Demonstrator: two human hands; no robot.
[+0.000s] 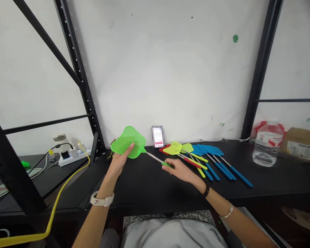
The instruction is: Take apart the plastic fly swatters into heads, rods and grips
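A green fly swatter (134, 139) is held above the black table between both hands. My left hand (121, 156) grips its perforated head, with the thumb on the front face and the other fingers hidden behind. My right hand (179, 168) is closed round the green handle at the end of the metal rod. To the right lie several more swatters: a yellow-green swatter (172, 148) over a red one (197, 163), and several blue swatters (241, 176), heads toward the wall and handles toward me.
A large water bottle (265, 146) and a cardboard box (301, 144) stand at the right. A phone-like screen (158, 137) leans on the wall. At left are a power strip (74, 156), a yellow cable (57, 203) and black rack posts (79, 75).
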